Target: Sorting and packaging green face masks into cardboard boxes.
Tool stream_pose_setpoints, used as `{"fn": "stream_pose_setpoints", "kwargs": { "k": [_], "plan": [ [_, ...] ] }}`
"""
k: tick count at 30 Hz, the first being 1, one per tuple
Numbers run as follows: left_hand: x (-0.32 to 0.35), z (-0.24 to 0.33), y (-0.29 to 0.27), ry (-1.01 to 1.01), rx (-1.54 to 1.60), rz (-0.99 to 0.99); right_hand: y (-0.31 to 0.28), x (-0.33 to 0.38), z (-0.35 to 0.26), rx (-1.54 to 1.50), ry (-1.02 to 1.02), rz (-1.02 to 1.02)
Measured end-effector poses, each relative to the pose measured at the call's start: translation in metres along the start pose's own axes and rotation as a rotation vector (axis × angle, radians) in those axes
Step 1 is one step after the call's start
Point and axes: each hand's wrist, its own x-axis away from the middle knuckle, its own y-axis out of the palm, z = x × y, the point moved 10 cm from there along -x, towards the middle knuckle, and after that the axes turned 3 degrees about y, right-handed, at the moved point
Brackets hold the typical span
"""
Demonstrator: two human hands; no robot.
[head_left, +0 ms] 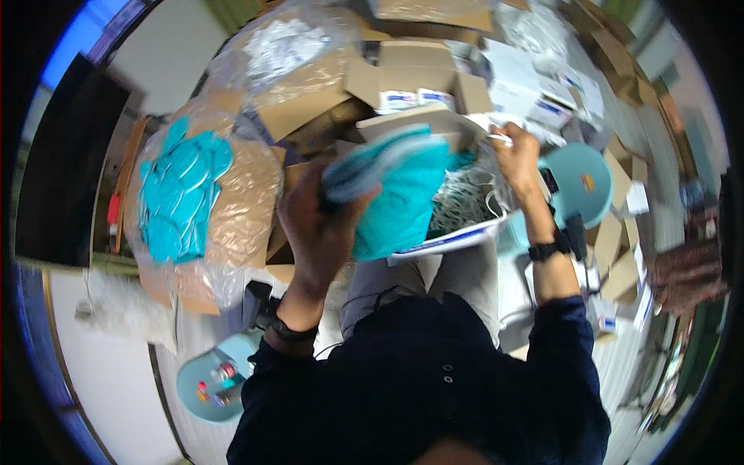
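Observation:
My left hand (314, 221) is closed around a thick stack of teal folded face masks (399, 201). They are blurred by motion and lie over the left part of an open white carton (457, 240) in front of my lap. Inside the carton a tangle of white elastic straps (465, 200) shows, with a bit of teal beyond it. At the carton's far right rim, my right hand (515, 151) has its fingers pinched on a white edge or flap. Whether it also holds a strap is too small to tell.
To the left, a plastic-lined brown carton (244, 225) bears a heap of teal masks (182, 194). Beyond my hands stands an open cardboard box (415, 58) with small white boxes. Light-blue stools or bins flank me, one at the right (585, 186), another at the lower left (194, 380).

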Motion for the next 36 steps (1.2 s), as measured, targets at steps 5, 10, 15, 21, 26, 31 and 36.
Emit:
{"fn": "stream_pose_setpoints", "kwargs": {
  "k": [5,10,15,21,26,31,36],
  "plan": [
    [-0.006,-0.087,-0.02,-0.607,0.976,0.071,0.041,0.021,-0.002,-0.661,0.487,-0.343],
    [0.006,-0.123,-0.057,-0.631,1.338,0.142,0.068,0.035,-0.018,-0.768,0.522,-0.407],
    [0.038,-0.166,-0.089,-0.772,1.148,0.288,0.061,0.05,-0.029,-0.663,0.569,-0.38],
    [0.11,-0.284,-0.17,-1.048,0.811,0.468,0.075,0.065,-0.008,-0.565,0.494,-0.546],
    [0.063,-0.332,-0.33,-0.671,0.734,0.799,0.054,0.071,0.004,-0.675,0.566,-0.408],
    [0.004,-0.262,-0.409,-0.771,0.473,1.104,0.032,0.065,-0.003,-0.738,0.542,-0.451],
    [-0.071,-0.152,-0.234,-0.252,0.331,0.249,0.044,0.041,-0.046,-0.721,0.501,-0.408]
  ]
}}
